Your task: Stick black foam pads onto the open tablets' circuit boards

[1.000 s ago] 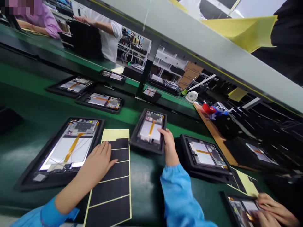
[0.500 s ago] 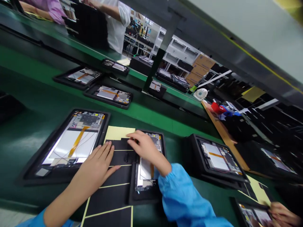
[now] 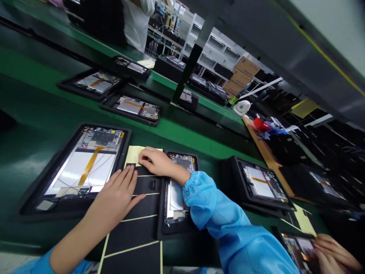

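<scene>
The left hand point(image 3: 121, 186) lies flat on the sheet point(image 3: 132, 260), with its fingers close together and the thumb spread away; it grips nothing. The sheet is on the green table point(image 3: 211, 142) and carries black pieces in rows, divided by thin yellow lines. The right hand point(image 3: 154, 161) is near the left fingertips, at the upper end of the sheet, where bare yellow shows. Its fingers are bent toward the thumb, but I cannot tell if they pinch something.

The left tablet point(image 3: 94, 169), open in its black tray, lies just beside the sheet. The right tablet point(image 3: 172, 198) lies under the right forearm, its tray along the right edge of the sheet. Between this tray and the left hand, a small black part point(image 3: 153, 185) rests on the sheet. Farther right is a stack point(image 3: 242, 184) with one open tablet on top, and near it another person's hands point(image 3: 336, 251) are at work.
</scene>
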`<state>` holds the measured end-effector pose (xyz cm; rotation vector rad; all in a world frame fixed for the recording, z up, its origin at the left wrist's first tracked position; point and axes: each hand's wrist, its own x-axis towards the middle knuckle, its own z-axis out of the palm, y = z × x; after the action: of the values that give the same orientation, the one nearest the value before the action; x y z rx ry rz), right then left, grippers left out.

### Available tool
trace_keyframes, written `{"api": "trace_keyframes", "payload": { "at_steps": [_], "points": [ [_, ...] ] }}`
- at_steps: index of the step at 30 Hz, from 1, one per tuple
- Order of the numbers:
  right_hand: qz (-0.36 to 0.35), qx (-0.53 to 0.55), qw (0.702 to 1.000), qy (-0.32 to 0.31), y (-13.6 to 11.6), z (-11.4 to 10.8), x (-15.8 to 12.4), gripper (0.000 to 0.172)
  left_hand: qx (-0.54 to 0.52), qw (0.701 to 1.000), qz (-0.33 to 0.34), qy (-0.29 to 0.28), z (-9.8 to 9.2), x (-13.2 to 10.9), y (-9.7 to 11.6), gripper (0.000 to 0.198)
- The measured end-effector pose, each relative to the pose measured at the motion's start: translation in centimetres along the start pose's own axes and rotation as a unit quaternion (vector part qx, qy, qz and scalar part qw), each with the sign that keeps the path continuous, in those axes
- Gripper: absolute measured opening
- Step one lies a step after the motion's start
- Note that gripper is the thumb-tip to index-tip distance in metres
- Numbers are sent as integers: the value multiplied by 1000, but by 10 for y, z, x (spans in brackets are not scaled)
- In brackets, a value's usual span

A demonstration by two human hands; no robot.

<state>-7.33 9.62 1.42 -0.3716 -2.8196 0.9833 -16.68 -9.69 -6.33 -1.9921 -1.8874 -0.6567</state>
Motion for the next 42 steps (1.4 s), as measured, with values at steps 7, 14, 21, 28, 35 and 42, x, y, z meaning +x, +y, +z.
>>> {"api": "trace_keyframes", "payload": {
  "at_steps": [7, 14, 21, 28, 35, 42],
  "points": [
    [72, 121, 938, 317, -20, -56, -61, 33, -3, 999, 25, -32, -12, 2, -8, 86],
    [181, 72, 911, 364, -70, -18, -202, 82, -118, 988, 83, -50, -30, 21, 27, 51],
    [249, 105, 852, 448, -60, 44, -255, 66, -188, 965, 71, -167, -18, 28, 36, 46],
    [234, 147, 830, 484, -68, 45, -257, 59, -242, 949, -24, -200, -34, 34, 28, 47],
    [169, 239, 833, 469, -86, 59, -225, 60, -530, 777, -293, -174, -54, 50, 49, 61],
    [169, 261, 808, 500, -99, 53, -208, 60, -490, 856, -156, -60, -68, 36, 119, 43]
  ]
}}
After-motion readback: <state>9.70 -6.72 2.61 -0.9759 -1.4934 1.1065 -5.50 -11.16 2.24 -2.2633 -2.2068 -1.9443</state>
